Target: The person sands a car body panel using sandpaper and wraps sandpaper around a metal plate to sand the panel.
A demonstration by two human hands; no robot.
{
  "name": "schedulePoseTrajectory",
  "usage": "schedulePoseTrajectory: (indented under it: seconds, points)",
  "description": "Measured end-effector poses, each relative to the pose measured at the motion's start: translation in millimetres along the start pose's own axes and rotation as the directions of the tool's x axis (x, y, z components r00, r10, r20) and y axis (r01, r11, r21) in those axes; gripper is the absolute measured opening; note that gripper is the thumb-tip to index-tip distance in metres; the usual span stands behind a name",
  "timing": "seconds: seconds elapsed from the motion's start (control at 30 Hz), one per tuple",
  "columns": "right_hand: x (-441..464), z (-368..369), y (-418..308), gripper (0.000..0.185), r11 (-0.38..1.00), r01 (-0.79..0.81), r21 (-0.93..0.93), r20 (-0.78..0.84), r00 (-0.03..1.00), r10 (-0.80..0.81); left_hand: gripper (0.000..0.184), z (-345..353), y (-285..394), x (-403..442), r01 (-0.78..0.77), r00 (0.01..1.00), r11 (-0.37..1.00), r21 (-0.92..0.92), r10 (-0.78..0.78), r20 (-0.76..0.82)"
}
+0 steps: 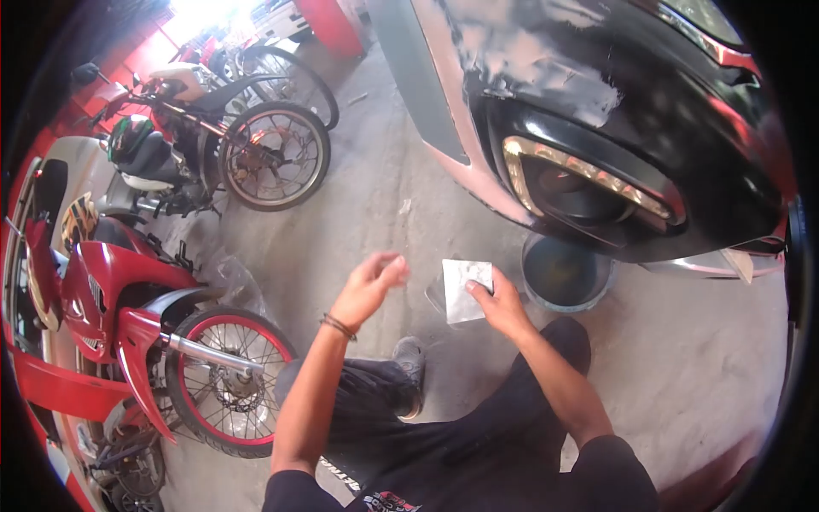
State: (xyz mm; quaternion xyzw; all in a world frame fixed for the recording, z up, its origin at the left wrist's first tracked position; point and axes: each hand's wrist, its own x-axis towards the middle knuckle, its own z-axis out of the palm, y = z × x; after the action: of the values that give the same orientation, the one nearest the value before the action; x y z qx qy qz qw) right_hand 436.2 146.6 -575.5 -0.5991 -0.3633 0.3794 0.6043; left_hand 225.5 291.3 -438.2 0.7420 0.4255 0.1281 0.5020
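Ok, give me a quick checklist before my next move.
1. White sheet gripped: ok, the right hand holds it, thumb on top.
2. Left hand free: ok, nothing visible in it.
3. Bucket opening fully in view: not ok, the bumper hides its far edge.
4. Pale patch on the bumper even in colour: not ok, it looks blotchy.
5. Underside of the sheet clean: cannot tell, it's hidden.
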Motion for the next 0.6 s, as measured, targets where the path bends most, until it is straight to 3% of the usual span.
schedulePoseTrajectory:
  seconds: [0.03, 0.07, 0.13, 0.17, 0.2, 0.27, 0.3, 0.33, 0.4, 0.43, 0.5, 0.53, 0.6]
  points:
    - [-3.2, 2.1, -16.8, 0.035, 1.000, 0.020, 0.014, -0.040, 0.999, -0.019, 0.049, 6.3, -5.5, -8.3, 0.229, 0.973, 0.917, -0.326, -0.203, 0.112]
    - [-5.7, 7.2, -34.7, 0.035, 1.000, 0.027, 0.003, -0.044, 0.999, -0.027, 0.049, 15.8, -12.4, -11.3, 0.219, 0.975, 0.917, -0.333, -0.191, 0.115]
    - [-12.2, 18.8, -64.9, 0.038, 0.971, 0.120, 0.205, -0.050, 0.992, -0.112, 0.045, 39.1, -12.1, -15.5, 0.028, 0.986, 0.912, -0.410, 0.043, 0.161]
    - [-12.9, 20.9, -74.1, 0.036, 0.977, 0.139, 0.160, -0.035, 0.990, -0.135, 0.040, 40.9, -2.6, -18.1, -0.060, 0.975, 0.866, -0.496, 0.158, 0.158]
    - [-13.1, 19.3, -88.0, 0.036, 0.979, 0.141, 0.148, -0.036, 0.990, -0.137, 0.040, 37.9, 4.8, -18.0, -0.064, 0.973, 0.860, -0.506, 0.166, 0.158]
    - [-11.7, 13.8, -127.1, 0.031, 0.966, 0.248, -0.076, -0.116, 0.960, -0.256, 0.040, 28.2, 12.7, -13.8, -0.202, 0.971, 0.823, -0.531, 0.238, -0.002]
    - [-12.9, 14.3, -152.6, 0.029, 0.911, 0.376, -0.172, -0.225, 0.885, -0.408, 0.045, 20.6, 14.0, -8.7, -0.289, 0.957, 0.810, -0.511, 0.252, -0.142]
    - [-14.2, 8.3, -175.7, 0.029, 0.910, 0.373, -0.182, -0.226, 0.884, -0.408, 0.046, 7.5, 21.0, -3.9, -0.343, 0.939, 0.776, -0.529, 0.263, -0.223]
    - [-14.9, -5.0, -212.0, 0.032, 0.942, 0.193, 0.275, -0.220, 0.966, -0.134, 0.044, -22.8, 49.0, -0.7, -0.440, 0.896, 0.722, -0.534, 0.308, -0.320]
    - [-14.9, -8.4, -219.8, 0.032, 0.948, 0.181, 0.261, -0.218, 0.968, -0.125, 0.034, -38.9, 45.0, 9.6, -0.440, 0.896, 0.761, -0.476, 0.337, -0.289]
    - [-12.8, -13.4, -235.9, 0.035, 0.942, 0.081, 0.325, -0.063, 0.996, -0.064, 0.024, -43.0, 39.2, 28.0, -0.385, 0.923, 0.712, -0.587, 0.283, -0.262]
    - [-10.2, -14.5, -248.0, 0.035, 0.950, 0.080, 0.302, -0.062, 0.996, -0.064, 0.022, -42.0, 32.4, 36.4, -0.350, 0.937, 0.672, -0.653, 0.267, -0.227]
    - [-3.0, -17.6, -280.6, 0.037, 0.905, 0.406, -0.128, -0.002, 0.912, -0.410, 0.019, -29.9, 24.2, 47.7, -0.301, 0.952, 0.612, -0.731, 0.233, -0.198]
